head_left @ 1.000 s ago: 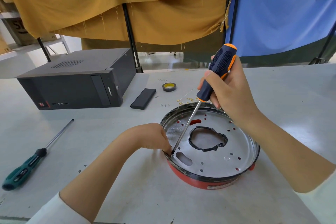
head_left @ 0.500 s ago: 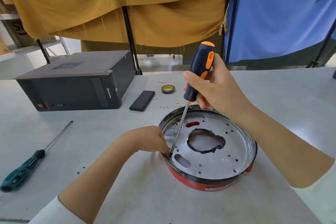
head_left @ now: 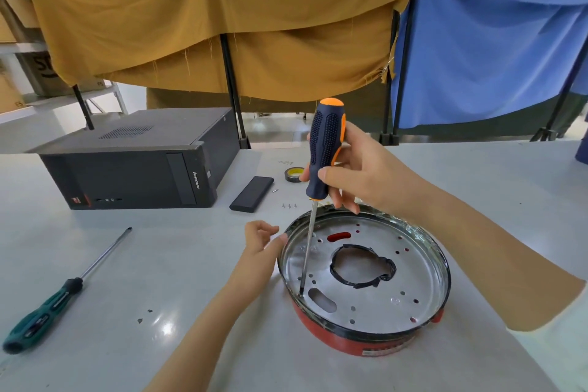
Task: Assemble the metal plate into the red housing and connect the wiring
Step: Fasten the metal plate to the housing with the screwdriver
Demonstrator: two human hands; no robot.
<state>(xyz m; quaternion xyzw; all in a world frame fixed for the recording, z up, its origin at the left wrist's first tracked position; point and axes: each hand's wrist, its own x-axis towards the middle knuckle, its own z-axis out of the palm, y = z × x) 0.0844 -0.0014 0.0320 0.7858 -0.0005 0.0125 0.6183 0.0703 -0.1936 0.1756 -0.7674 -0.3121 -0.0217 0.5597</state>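
- Head view showed the metal plate [head_left: 375, 283] lying flat inside the red housing [head_left: 350, 339], which sat on the table [head_left: 197, 270] low and right of centre, directly in front of the person.
- A black-taped ring of wiring [head_left: 361, 267] ran round the plate's central opening; whether it was connected could not be told.
- The orange-and-black screwdriver [head_left: 324, 149] stood nearly upright, its long axis leaning slightly so the handle was up and away from the person and the tip came down at a hole near the plate's near-left edge, beside the oval slot [head_left: 322, 299].
- The right hand [head_left: 359, 175] was wrapped round the handle, above the far rim of the housing, so it was the hand over the work.
- The left hand [head_left: 261, 242] sat just outside the housing's left rim, fingers loosely curled and holding nothing, one fingertip at or very near the rim.
- Judged from this, the coming move turned on keeping the shaft in line with that hole while the right hand twisted; a screw at the tip could not be made out.
- Farther out lay a green-handled screwdriver [head_left: 47, 309] well to the left, three small screws [head_left: 289, 206], a tape roll [head_left: 294, 174], a black slab [head_left: 252, 190] and a computer case [head_left: 140, 162].
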